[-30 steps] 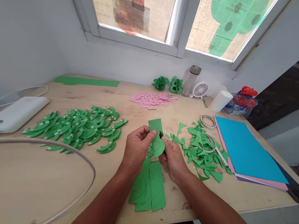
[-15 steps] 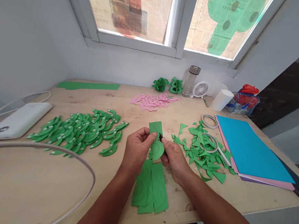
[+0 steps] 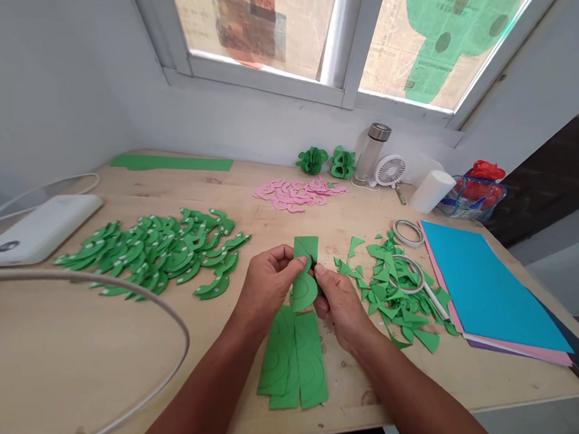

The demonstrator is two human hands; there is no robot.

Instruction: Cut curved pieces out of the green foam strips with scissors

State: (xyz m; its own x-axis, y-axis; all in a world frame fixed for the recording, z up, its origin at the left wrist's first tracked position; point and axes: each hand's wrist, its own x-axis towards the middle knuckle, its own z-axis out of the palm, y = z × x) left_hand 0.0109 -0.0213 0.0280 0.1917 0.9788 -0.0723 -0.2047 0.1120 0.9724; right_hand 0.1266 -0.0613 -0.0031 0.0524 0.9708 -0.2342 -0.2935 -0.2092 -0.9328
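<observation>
"Pale walls (image 3: pixel 93 78), a window (image 3: pixel 265 86) above, and a wooden table (image 3: pixel 177 192) below. What's on it?"

"Green cut-outs (image 3: pixel 157 254) in a pile to the left, a blue sheet (image 3: pixel 495 288) to the right, and green scraps (image 3: pixel 408 318) just beside that sheet. Between the forearms, some green strips (image 3: pixel 309 362) lie flat."

"And the hands?"

"Close together, near the table's front. The left hand (image 3: pixel 272 282) pinches a green card (image 3: pixel 305 286), thumb on its face. The right hand (image 3: pixel 339 293) is curled round a dark tool (image 3: pixel 314 262), mostly hidden in the grip, so I can't say what kind."

"Which way does the card run?"

"Lengthwise away from the person, square end toward the window, rounded end by the strips."

"Which hand is nearer it?"

"The left, right on it. From those fingers, the card reaches rightward; from the right hand's, it lies just leftward. The tool's tip is at the notch in its right edge. Whether the right fingertips touch it, I can't tell."
</observation>
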